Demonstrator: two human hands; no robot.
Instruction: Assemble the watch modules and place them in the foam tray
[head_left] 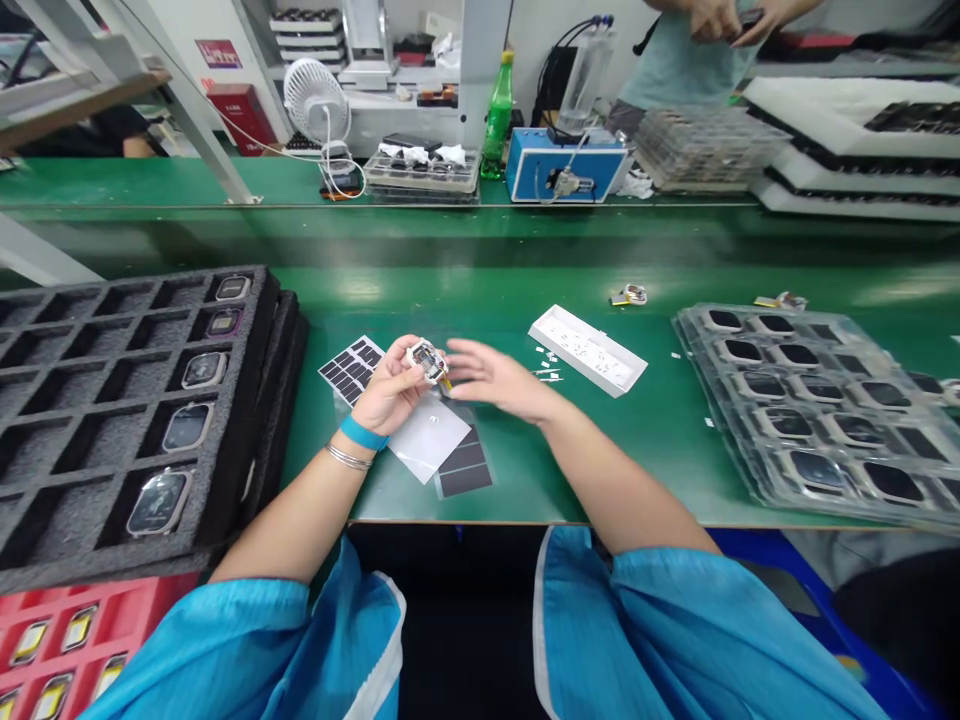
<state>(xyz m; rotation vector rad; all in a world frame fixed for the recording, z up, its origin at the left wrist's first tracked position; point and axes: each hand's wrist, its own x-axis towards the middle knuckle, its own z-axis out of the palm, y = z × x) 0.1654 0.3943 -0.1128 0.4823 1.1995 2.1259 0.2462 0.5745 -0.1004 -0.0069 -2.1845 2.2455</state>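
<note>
A green workbench [480, 290] runs across the view. At left, a black foam tray [75, 400] holds watches [159, 502] in its slots; at right, a clear plastic tray [694, 340] holds rows of dark-screened watch parts [816, 470]. Between them lie a white holder [586, 349], a sheet of black pads [351, 370] and a white film [429, 436]. The left hand [386, 387] grips a small watch module [429, 362] in its fingers, above the film. The empty right hand [491, 375] is open, fingers spread, just beside the module.
</note>
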